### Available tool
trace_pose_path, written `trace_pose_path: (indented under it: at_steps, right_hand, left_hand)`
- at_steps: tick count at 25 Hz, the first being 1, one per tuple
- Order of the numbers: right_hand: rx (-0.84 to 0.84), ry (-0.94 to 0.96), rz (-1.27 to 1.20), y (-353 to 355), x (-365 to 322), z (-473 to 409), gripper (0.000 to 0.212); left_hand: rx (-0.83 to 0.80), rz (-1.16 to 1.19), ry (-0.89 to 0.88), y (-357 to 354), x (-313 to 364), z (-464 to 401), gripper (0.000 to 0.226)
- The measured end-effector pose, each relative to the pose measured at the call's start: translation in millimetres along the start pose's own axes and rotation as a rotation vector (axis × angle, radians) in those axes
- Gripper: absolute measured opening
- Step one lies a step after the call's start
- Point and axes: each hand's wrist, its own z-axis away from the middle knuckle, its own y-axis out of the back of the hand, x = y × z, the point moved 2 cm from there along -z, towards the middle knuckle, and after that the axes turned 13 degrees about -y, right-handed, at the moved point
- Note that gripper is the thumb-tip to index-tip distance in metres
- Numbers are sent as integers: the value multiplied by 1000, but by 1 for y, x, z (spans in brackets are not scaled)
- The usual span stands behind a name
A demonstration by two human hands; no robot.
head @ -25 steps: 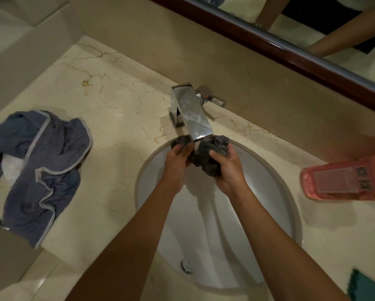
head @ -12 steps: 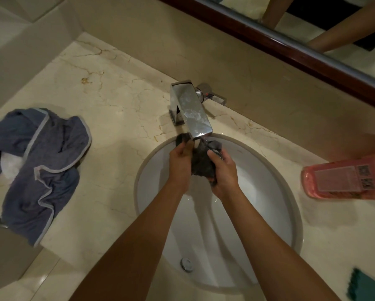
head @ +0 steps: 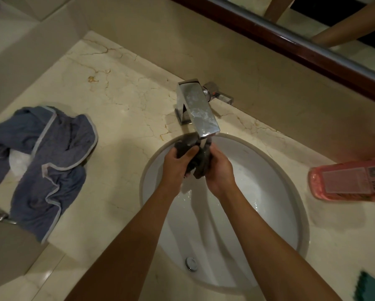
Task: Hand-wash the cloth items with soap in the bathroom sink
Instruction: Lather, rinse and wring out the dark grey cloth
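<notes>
Left hand [head: 178,162] and right hand [head: 220,170] seen at frame centre, fingers curled round dark cloth [head: 196,158], bunched between palms directly under faucet [head: 200,115] spout. Cloth long axis roughly vertical in frame, upper end tucked behind spout, lower end hidden by palms. Held above white sink [head: 269,192] basin. Blue garment [head: 52,161] crumpled at left on marble counter [head: 121,101], cut by frame edge. Pink bottle [head: 351,181] lying at right edge, cap out of frame.
</notes>
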Motion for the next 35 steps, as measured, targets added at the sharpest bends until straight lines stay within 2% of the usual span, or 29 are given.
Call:
trace_pose_path:
  at_steps: [3, 6, 10, 16, 19, 22, 24, 27, 30, 35]
  right_hand:
    - [-5, -9, 28, -1, -4, -4, 37]
    - [64, -4, 55, 0, -7, -5, 35]
    - [155, -37, 123, 1, -10, -7, 29]
    - [214, -65, 146, 11, -11, -10, 25]
    - [135, -94, 118, 14, -8, -10, 27]
    - [-67, -78, 79, 16, -5, -11, 50]
    - [-142, -103, 88, 16, -1, -12, 54]
    - [-116, -128, 144, 16, 6, -11, 40]
    - [-72, -100, 136, 19, 5, -10, 38]
    - [8, -50, -78, 18, -6, -7, 37]
  left_hand:
    - [-26, -68, 23, 8, 5, -6, 33]
    - [-68, -77, 42, 12, 7, -7, 37]
    - [-105, -2, -1, 13, 4, -3, 39]
    - [-56, 103, -1, 20, -3, -4, 35]
    - [-17, 111, 29, 18, -2, -5, 36]
    - [17, 179, 63, 14, 1, -6, 31]
    - [24, 194, 73, 12, 4, -8, 27]
    - [22, 162, 64, 8, 7, -7, 26]
    - [-4, 45, 23, 7, 7, -7, 27]
    - [34, 108, 26, 2, 8, -6, 29]
